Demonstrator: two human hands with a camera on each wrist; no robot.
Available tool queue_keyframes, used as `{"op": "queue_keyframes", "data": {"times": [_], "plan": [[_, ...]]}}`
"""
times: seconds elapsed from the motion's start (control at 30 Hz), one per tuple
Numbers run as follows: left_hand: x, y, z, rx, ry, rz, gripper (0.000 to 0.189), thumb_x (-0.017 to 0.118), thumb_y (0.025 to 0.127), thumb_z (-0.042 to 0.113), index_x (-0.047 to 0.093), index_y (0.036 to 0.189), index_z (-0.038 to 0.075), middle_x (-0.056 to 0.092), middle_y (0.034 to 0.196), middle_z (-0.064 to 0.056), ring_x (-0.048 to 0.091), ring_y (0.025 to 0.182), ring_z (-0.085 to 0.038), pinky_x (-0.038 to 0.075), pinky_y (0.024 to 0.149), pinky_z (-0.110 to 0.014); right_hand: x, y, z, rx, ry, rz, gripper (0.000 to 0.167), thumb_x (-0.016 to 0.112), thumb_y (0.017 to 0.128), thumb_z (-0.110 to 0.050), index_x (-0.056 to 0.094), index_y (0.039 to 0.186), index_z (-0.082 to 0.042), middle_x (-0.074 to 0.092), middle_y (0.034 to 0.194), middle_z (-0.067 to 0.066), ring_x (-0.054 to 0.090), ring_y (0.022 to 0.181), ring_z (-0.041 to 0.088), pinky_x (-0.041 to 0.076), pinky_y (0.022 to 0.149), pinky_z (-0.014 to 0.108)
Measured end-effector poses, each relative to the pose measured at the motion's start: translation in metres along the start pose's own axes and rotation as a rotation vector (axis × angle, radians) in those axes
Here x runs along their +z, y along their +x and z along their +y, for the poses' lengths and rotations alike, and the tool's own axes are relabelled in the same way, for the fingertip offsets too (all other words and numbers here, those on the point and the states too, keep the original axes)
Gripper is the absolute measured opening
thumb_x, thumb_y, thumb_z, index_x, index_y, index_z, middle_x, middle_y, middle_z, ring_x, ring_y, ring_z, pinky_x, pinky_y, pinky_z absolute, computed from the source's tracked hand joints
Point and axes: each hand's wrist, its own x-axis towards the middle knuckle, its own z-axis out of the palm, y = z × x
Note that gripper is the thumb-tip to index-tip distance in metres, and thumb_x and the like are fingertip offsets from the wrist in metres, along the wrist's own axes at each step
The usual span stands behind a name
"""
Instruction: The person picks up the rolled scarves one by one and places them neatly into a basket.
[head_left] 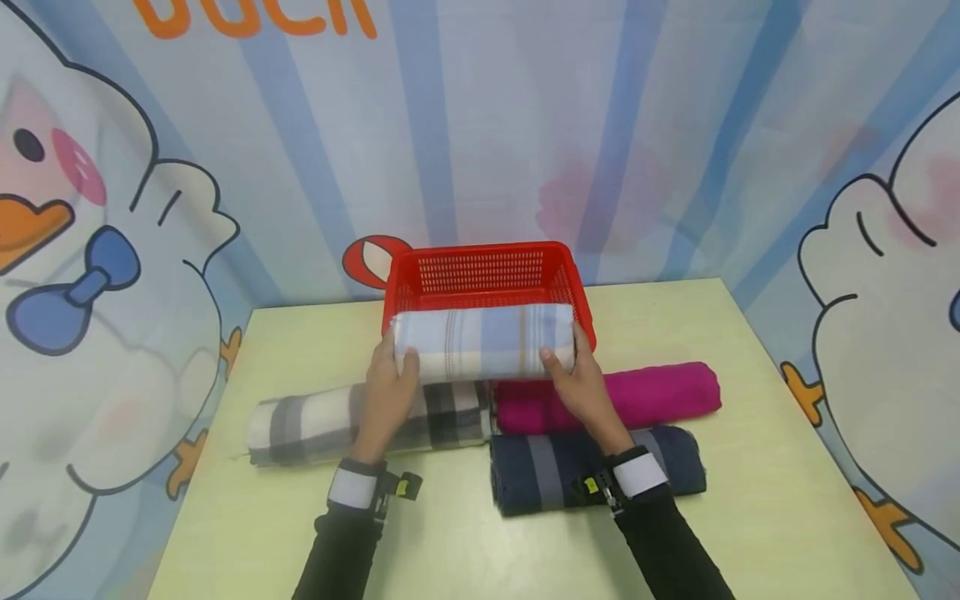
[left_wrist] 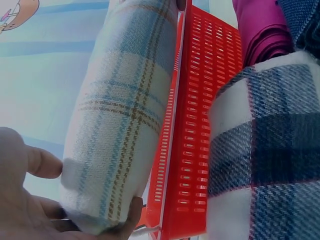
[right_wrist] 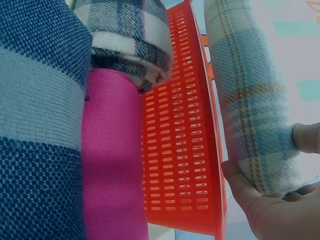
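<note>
A rolled plaid scarf (head_left: 483,342) in white and light blue is gripped at its two ends. My left hand (head_left: 388,396) holds the left end, its thumb on the near side. At the right end, my right hand (head_left: 585,392) grips in the same way. The roll hangs level at the front rim of a red plastic basket (head_left: 480,273), covering part of its opening. In the left wrist view, fingers (left_wrist: 132,217) wrap under the roll's end. The right wrist view shows the roll apart from the basket's rim.
A grey-and-white checked roll (head_left: 307,429) lies left on the pale table (head_left: 435,533). To the right are a magenta roll (head_left: 660,396) and, nearer, a navy striped roll (head_left: 543,475). Behind the basket hangs a blue-striped backdrop (head_left: 510,150).
</note>
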Motion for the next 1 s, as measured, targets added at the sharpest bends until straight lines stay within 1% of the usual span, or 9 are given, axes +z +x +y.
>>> {"op": "queue_keyframes", "data": {"times": [0.1,0.23,0.4,0.5,0.67,0.77,0.87,1.0], "plan": [[0.002,0.004,-0.003,0.008,-0.012,-0.002,0.062,0.045,0.1,0.03,0.026,0.158,0.018,0.04,0.155,-0.01,0.043,0.137,-0.028,0.034,0.118,-0.053,0.001,0.004,0.0,0.012,-0.011,0.002,0.083,0.062,0.097,-0.04,0.01,0.159,-0.022,0.044,0.143,0.015,0.047,0.126,0.031,0.045,0.106,0.055],[0.005,0.01,-0.006,0.035,-0.013,0.004,0.064,0.046,0.097,0.025,0.026,0.157,0.016,0.04,0.155,-0.01,0.041,0.14,-0.027,0.032,0.12,-0.052,0.002,0.01,0.001,0.036,-0.014,0.006,0.082,0.061,0.098,-0.035,0.009,0.16,-0.022,0.042,0.145,0.015,0.046,0.128,0.032,0.043,0.109,0.057],[0.007,0.016,-0.004,0.045,-0.022,0.0,0.064,0.048,0.095,0.023,0.03,0.156,0.016,0.044,0.15,-0.008,0.046,0.134,-0.025,0.036,0.118,-0.052,0.003,0.015,0.001,0.037,-0.016,0.018,0.079,0.06,0.099,-0.03,0.01,0.16,-0.02,0.042,0.146,0.016,0.045,0.13,0.033,0.041,0.111,0.057],[0.008,0.021,-0.005,0.051,-0.026,-0.004,0.063,0.048,0.095,0.022,0.031,0.155,0.018,0.045,0.147,-0.006,0.047,0.131,-0.025,0.038,0.116,-0.052,0.003,0.017,0.0,0.009,-0.029,0.032,0.076,0.06,0.099,-0.028,0.013,0.159,-0.02,0.045,0.143,0.016,0.047,0.127,0.033,0.043,0.109,0.057],[0.009,0.027,-0.006,0.057,-0.027,-0.02,0.064,0.05,0.094,0.022,0.03,0.155,0.018,0.045,0.146,-0.008,0.048,0.13,-0.026,0.041,0.113,-0.053,0.004,0.023,-0.001,-0.065,-0.064,0.06,0.072,0.06,0.099,-0.022,0.018,0.157,-0.016,0.05,0.138,0.018,0.052,0.122,0.033,0.046,0.104,0.055],[0.011,0.032,-0.007,0.069,-0.022,-0.031,0.064,0.051,0.094,0.021,0.031,0.154,0.017,0.046,0.145,-0.009,0.049,0.129,-0.027,0.042,0.112,-0.053,0.004,0.027,-0.001,-0.097,-0.082,0.073,0.072,0.06,0.099,-0.02,0.019,0.157,-0.013,0.05,0.138,0.02,0.052,0.123,0.034,0.045,0.105,0.055],[0.014,0.039,-0.009,0.092,0.005,-0.039,0.065,0.05,0.094,0.019,0.029,0.155,0.012,0.046,0.146,-0.012,0.047,0.133,-0.029,0.04,0.114,-0.052,0.003,0.032,0.0,-0.116,-0.087,0.08,0.073,0.06,0.099,-0.02,0.018,0.157,-0.012,0.05,0.139,0.021,0.052,0.124,0.035,0.045,0.106,0.056],[0.017,0.045,-0.011,0.093,0.04,-0.047,0.067,0.05,0.095,0.019,0.026,0.156,0.009,0.045,0.146,-0.015,0.044,0.136,-0.03,0.038,0.116,-0.051,0.003,0.035,0.002,-0.121,-0.095,0.073,0.073,0.06,0.099,-0.021,0.017,0.158,-0.014,0.049,0.139,0.02,0.051,0.124,0.035,0.044,0.107,0.057]]}}
